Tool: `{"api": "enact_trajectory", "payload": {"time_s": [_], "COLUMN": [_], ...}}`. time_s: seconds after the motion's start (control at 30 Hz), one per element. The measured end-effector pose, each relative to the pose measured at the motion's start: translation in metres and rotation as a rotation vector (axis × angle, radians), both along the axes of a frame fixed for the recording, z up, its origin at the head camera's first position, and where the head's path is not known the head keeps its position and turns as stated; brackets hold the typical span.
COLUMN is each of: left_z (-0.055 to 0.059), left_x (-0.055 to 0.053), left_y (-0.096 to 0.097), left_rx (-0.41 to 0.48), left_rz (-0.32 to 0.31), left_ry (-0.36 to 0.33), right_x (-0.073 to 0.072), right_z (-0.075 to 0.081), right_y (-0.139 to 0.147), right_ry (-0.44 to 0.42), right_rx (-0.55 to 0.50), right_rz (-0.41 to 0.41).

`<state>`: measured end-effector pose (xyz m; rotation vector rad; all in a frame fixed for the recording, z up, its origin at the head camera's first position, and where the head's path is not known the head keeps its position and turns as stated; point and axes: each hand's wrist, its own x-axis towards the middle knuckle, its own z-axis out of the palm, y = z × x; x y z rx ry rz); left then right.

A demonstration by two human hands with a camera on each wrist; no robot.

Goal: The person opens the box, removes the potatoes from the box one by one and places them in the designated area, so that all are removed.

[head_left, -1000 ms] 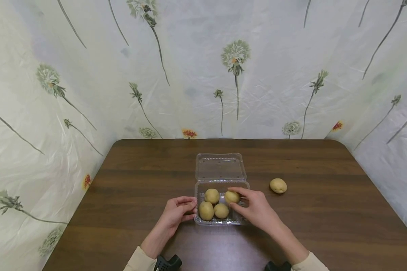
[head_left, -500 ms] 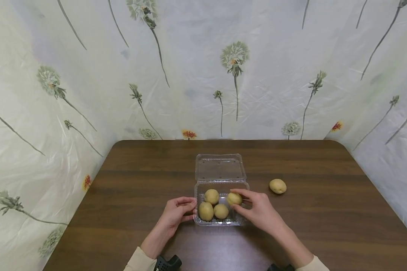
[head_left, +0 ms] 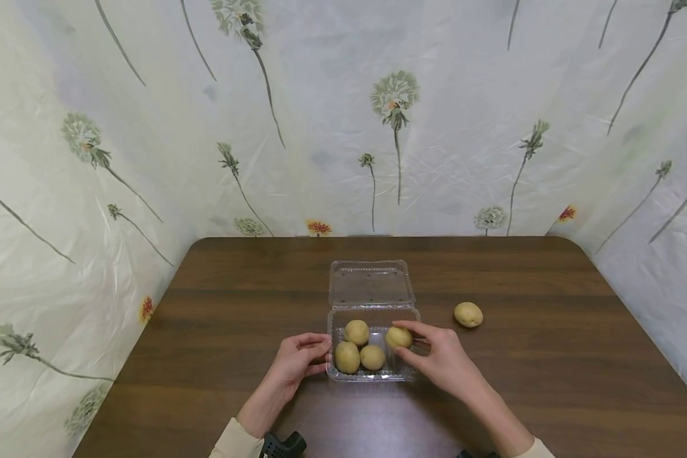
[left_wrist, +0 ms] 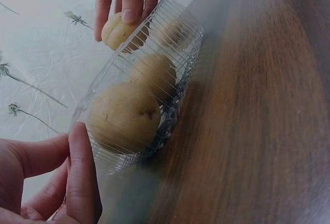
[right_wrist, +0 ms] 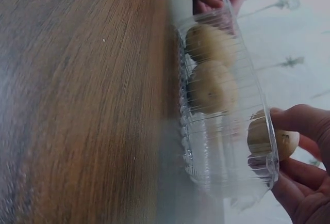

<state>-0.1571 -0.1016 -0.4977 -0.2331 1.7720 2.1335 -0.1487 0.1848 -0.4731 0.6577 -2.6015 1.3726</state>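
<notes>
Head view: 1 box [head_left: 374,314], lid back, w/ 3 potatoes [head_left: 347,357] on its L side. My R hand [head_left: 446,359] grips 4th potato [head_left: 399,338] by R rim; L hand [head_left: 299,356] pinches L rim. 5th potato [head_left: 468,315] on tbl [head_left: 252,286], gap betw. it & box.

— What's around the edges of your feed?
— I see a brown wood-grain bench [head_left: 252,273] with rounded far corners.
— And past it?
— I've got pale, creased sheeting [head_left: 320,108] on the far, left and right sides, printed with dandelions [head_left: 395,95] and orange-red flowers [head_left: 319,228].
</notes>
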Motion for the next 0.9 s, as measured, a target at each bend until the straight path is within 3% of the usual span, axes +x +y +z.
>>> {"api": "enact_trajectory", "payload": {"time_s": [0.43,0.9], "left_z": [0.002,0.002], "left_x": [0.0,0.0], "left_y": [0.0,0.0], "left_rx": [-0.002,0.012], "left_rz": [-0.003,-0.004], "left_ry": [0.008,0.009], "right_x": [0.003,0.009], "right_z": [0.0,0.005], "right_y": [0.007,0.012], "right_ry": [0.036,0.006], "right_rx": [-0.032,-0.11], "right_rz": [-0.014,-0.021]}}
